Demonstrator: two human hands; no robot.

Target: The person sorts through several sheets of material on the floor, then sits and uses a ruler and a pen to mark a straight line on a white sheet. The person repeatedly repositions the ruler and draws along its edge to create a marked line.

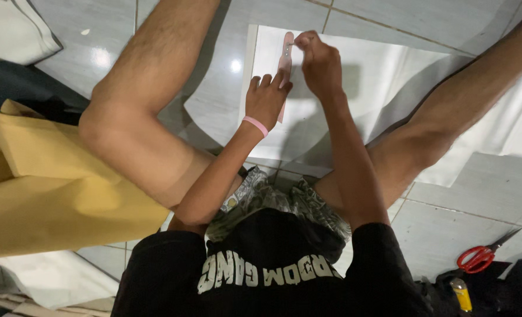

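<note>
I sit on a tiled floor with my legs spread around a large white sheet of paper point(355, 88). A pale pink ruler point(286, 56) lies on the sheet, running away from me. My left hand point(265, 100), with a pink band on its wrist, presses flat on the ruler's near half. My right hand point(318, 61) is closed at the ruler's far end, fingertips pinched as if around a thin pen or pencil; the tool itself is too small to make out.
Large yellow-brown sheets point(49, 194) lie at my left. Red-handled scissors point(479, 257) rest on the floor at the right, near a small yellow object point(462, 294) and dark fabric. White cloth point(8, 29) sits at the far left corner.
</note>
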